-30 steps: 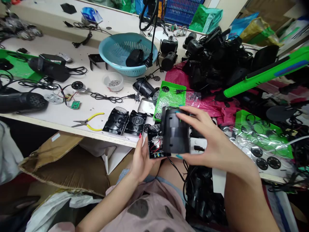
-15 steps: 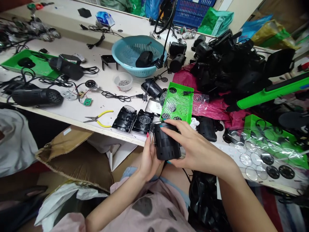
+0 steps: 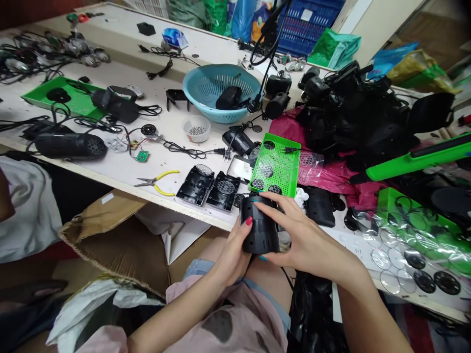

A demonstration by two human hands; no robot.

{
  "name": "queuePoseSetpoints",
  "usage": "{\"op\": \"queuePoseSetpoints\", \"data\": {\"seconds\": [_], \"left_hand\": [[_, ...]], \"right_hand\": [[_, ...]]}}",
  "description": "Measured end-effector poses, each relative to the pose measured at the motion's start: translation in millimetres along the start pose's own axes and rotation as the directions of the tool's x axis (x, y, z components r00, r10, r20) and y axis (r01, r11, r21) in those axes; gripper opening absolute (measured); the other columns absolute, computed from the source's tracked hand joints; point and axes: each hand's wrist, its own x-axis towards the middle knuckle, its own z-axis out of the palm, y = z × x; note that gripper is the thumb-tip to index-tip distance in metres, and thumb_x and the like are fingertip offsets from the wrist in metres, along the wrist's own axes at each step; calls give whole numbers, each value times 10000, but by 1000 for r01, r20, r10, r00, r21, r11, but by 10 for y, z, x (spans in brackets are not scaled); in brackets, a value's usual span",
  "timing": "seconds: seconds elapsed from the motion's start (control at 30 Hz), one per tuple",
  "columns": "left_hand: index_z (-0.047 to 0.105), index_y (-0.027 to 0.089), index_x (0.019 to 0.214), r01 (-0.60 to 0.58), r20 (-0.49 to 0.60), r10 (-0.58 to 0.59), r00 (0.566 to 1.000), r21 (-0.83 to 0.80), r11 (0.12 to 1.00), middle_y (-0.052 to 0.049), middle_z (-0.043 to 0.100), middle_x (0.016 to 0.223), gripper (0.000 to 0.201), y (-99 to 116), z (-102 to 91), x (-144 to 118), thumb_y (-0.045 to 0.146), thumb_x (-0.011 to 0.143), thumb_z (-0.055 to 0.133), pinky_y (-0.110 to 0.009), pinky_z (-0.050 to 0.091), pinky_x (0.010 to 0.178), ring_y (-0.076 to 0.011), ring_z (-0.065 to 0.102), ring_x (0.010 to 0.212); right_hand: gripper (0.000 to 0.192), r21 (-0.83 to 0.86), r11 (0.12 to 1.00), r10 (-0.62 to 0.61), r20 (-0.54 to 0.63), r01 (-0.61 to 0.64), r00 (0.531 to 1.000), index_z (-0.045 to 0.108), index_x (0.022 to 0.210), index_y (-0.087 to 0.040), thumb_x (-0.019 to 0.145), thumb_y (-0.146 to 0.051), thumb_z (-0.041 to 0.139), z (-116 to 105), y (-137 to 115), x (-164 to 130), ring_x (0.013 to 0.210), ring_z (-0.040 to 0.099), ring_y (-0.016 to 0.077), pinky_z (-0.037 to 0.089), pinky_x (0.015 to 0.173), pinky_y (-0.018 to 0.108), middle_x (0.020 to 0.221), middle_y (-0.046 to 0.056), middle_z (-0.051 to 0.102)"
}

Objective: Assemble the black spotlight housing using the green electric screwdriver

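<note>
Both my hands grip a black cylindrical housing (image 3: 260,230) in front of the bench's near edge. My left hand (image 3: 233,255) wraps its left side and underside, with the thumb pressed on the front. My right hand (image 3: 300,225) clasps it from the right, fingers over the top and thumb near the bottom. Just beyond lie two open black half-shells (image 3: 196,184) with round honeycomb discs in them. Pliers (image 3: 158,183) with yellow handles rest left of the shells. A green perforated tray (image 3: 299,171) holding honeycomb discs stands behind the housing.
A blue colander (image 3: 191,95) and a tub of small metal balls or screws (image 3: 196,130) stand further back. Black lamp housings are heaped at the right. A green power screwdriver-like tool (image 3: 401,164) juts in from the right. Clear lenses (image 3: 390,282) lie near the right edge.
My left thumb has come from beside the housing onto its front surface. The whole view has shifted slightly, so the bench sits lower and further right.
</note>
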Motion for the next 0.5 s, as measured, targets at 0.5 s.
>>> {"op": "queuePoseSetpoints", "data": {"seconds": [0.5], "left_hand": [[587, 251, 1355, -81, -58, 87, 995, 94, 992, -95, 678, 1287, 805, -8, 3, -65, 380, 629, 910, -388, 474, 1043, -312, 591, 1242]], "right_hand": [[965, -2, 1000, -7, -17, 7, 1000, 191, 1545, -422, 739, -144, 645, 163, -27, -83, 1507, 200, 273, 401, 1157, 518, 1638, 0, 138]]}}
